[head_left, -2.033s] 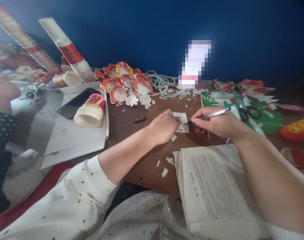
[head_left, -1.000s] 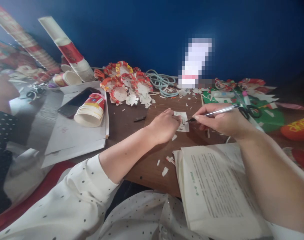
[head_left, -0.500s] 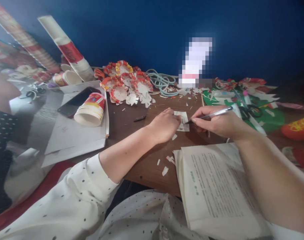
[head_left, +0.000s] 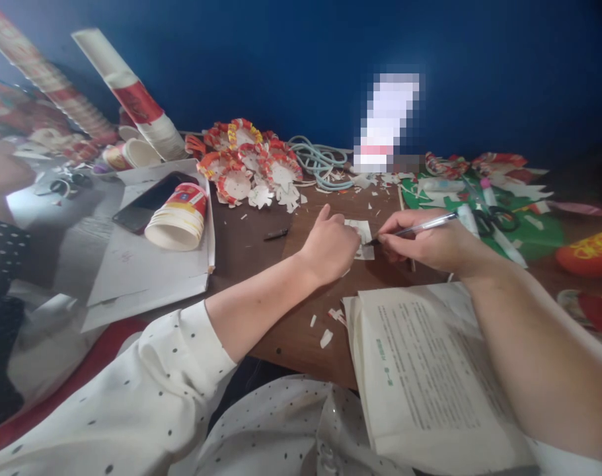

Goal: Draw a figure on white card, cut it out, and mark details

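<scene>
A small white piece of paper (head_left: 365,252) with marks on it lies flat on the brown tabletop. My left hand (head_left: 330,248) rests on its left edge with the fingers curled, pressing it down; part of the paper is hidden beneath. From the right, my right hand (head_left: 422,241) grips a clear-barrelled pen (head_left: 427,225), its tip at the paper's right edge. Just left of my left hand lies a black pen cap (head_left: 276,235). White paper scraps (head_left: 326,338) are scattered near the table's front edge.
An open book (head_left: 419,370) lies by my right forearm. To the left, stacked paper cups (head_left: 176,218) and a phone (head_left: 142,210) rest on a white box. Cut red-and-white cups (head_left: 254,165) and a coiled cable (head_left: 318,158) line the wall. Scissors (head_left: 499,221) lie right. Another person sits left.
One digit of my left hand has lifted, and the hand has turned slightly on the paper. My right hand and the pen have barely moved.
</scene>
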A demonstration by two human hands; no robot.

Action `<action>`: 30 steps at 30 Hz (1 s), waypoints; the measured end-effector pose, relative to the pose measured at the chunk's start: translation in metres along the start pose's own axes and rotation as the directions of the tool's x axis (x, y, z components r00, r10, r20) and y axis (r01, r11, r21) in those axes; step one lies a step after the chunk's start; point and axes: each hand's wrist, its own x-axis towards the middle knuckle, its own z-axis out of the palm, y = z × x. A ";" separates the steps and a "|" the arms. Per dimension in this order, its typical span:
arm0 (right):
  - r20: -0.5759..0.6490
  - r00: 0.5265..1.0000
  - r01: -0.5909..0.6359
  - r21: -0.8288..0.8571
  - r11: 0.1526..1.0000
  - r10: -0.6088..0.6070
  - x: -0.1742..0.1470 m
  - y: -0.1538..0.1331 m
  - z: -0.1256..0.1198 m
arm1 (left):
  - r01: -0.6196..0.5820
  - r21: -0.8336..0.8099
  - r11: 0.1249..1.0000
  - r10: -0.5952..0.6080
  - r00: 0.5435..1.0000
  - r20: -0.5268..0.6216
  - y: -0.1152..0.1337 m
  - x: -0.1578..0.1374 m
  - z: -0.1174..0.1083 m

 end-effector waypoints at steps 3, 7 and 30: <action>0.007 1.000 0.001 0.008 1.000 -0.001 0.000 -0.001 0.000 | 0.062 -0.023 0.998 -0.063 0.997 -0.039 0.002 0.002 0.005; 0.002 1.000 0.015 0.001 1.000 -0.015 0.000 -0.002 -0.001 | 0.098 -0.060 0.993 -0.102 0.991 -0.081 0.003 0.001 0.008; -0.017 0.999 0.030 -0.026 0.999 -0.031 0.000 -0.002 -0.001 | 0.088 -0.034 0.996 -0.090 0.994 -0.067 0.004 0.001 0.007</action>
